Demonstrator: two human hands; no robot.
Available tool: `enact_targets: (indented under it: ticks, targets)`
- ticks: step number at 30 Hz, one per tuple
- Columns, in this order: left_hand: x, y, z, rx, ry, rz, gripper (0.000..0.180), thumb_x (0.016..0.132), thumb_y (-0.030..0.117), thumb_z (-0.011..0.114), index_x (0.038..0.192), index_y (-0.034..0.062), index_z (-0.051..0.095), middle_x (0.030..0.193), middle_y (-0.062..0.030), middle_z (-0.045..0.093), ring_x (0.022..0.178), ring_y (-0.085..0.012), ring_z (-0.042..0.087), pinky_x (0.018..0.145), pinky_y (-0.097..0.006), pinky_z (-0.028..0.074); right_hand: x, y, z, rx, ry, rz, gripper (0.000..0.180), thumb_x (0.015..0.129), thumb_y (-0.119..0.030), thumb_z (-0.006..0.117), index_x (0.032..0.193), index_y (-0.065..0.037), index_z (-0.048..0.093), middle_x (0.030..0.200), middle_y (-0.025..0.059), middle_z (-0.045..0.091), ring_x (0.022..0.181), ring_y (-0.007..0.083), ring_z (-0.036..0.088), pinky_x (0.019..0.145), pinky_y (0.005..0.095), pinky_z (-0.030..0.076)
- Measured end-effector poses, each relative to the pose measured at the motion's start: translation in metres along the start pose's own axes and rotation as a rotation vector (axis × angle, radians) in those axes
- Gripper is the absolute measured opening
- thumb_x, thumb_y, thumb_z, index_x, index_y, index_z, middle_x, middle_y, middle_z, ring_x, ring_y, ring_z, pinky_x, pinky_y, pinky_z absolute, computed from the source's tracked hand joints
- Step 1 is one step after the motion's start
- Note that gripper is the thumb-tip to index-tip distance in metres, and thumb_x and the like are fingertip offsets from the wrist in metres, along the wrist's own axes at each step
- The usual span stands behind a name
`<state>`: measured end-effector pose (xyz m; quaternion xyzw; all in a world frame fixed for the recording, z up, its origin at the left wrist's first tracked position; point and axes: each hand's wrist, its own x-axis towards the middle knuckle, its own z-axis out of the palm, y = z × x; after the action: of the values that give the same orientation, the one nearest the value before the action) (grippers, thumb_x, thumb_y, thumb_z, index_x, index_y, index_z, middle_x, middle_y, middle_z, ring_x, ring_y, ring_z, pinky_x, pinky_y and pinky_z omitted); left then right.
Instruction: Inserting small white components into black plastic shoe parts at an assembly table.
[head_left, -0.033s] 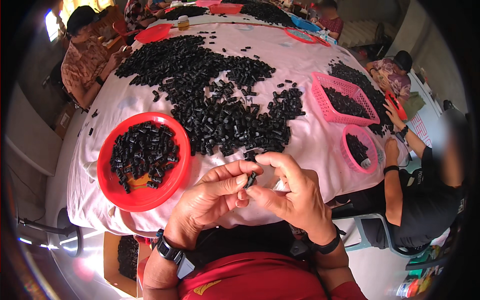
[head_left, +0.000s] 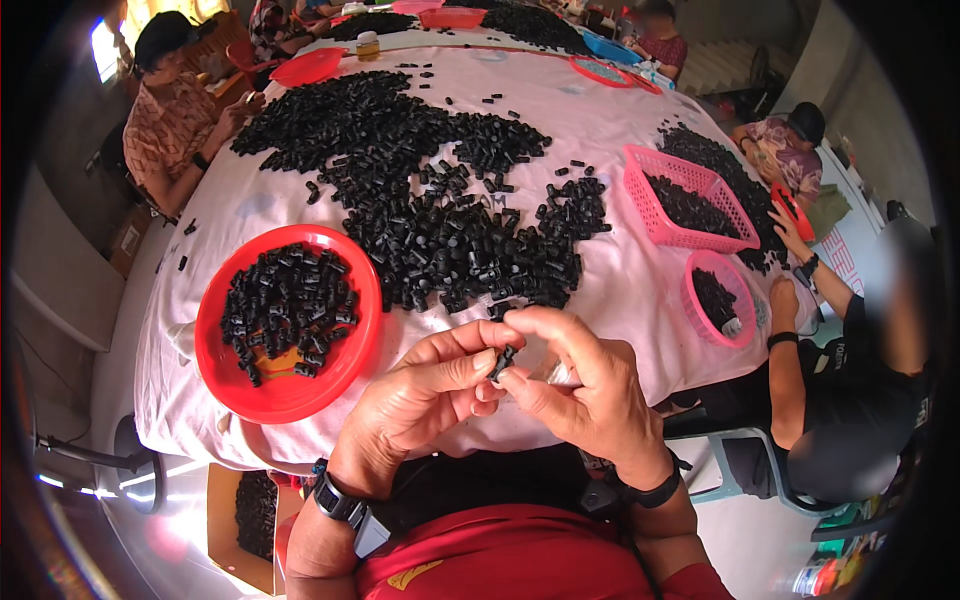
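Between my two hands, at the near edge of the table, is a small black cylindrical plastic part (head_left: 503, 362). My left hand (head_left: 425, 385) pinches it between thumb and fingers. With thumb and curled index finger, my right hand (head_left: 595, 395) grips the same part from the other side. Something pale and shiny (head_left: 562, 373) shows behind the right fingers; I cannot make out what it is. Just beyond my fingertips lies a large heap of similar black parts (head_left: 450, 245). To the left stands a round red basin (head_left: 225, 385) with many such parts in it.
On the right are a pink rectangular basket (head_left: 640, 205) and a round pink basket (head_left: 690, 310), both holding black parts. A co-worker (head_left: 850, 400) sits close at my right, another person (head_left: 165, 130) at the far left. A cardboard box (head_left: 225, 520) of parts stands below the table edge.
My right index finger has shifted slightly left over the black part, and the part has tilted a little. My left hand stays in place.
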<state>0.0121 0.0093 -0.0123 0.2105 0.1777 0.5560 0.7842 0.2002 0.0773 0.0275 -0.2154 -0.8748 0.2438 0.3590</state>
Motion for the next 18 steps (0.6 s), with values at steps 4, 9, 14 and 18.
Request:
enact_targets:
  ticks: [4,9,14,18]
  targets:
    - [0.0,0.001,0.001,-0.007,0.0,0.008,0.027,0.096,0.015,0.062,0.121,0.0042,0.058,0.096,-0.0035,0.062,0.08,-0.0108,0.057,0.071,-0.023,0.047,0.0,-0.002,-0.002,0.183,-0.064,0.03,0.034,0.084,-0.005,0.07,0.116,-0.004,0.06,0.093,0.0115,0.072,0.08,0.0236,0.074,0.066,0.0304,0.058]
    - [0.005,-0.003,-0.004,-0.049,-0.038,0.111,0.026,0.096,0.015,0.062,0.118,0.002,0.059,0.098,-0.0056,0.065,0.083,-0.0124,0.059,0.075,-0.024,0.048,-0.002,-0.005,-0.001,0.201,0.013,0.084,0.029,0.085,-0.007,0.072,0.111,-0.002,0.061,0.09,0.0114,0.072,0.079,0.0199,0.074,0.063,0.0278,0.056]
    - [0.002,-0.002,-0.001,0.079,-0.023,0.183,0.024,0.098,0.014,0.059,0.119,0.0008,0.06,0.101,-0.006,0.066,0.086,-0.0126,0.06,0.079,-0.025,0.049,-0.003,-0.009,0.005,0.159,0.044,0.068,0.024,0.085,-0.009,0.074,0.104,-0.002,0.061,0.085,0.0106,0.071,0.074,0.0196,0.073,0.059,0.0282,0.055]
    - [0.005,-0.003,0.002,0.138,0.022,0.207,0.023,0.098,0.014,0.059,0.118,0.0017,0.06,0.103,-0.0042,0.065,0.09,-0.0104,0.06,0.081,-0.024,0.049,-0.002,-0.004,0.012,0.057,0.107,-0.044,0.025,0.083,-0.016,0.079,0.09,-0.002,0.06,0.069,0.0061,0.066,0.055,0.0097,0.062,0.049,0.0246,0.045]
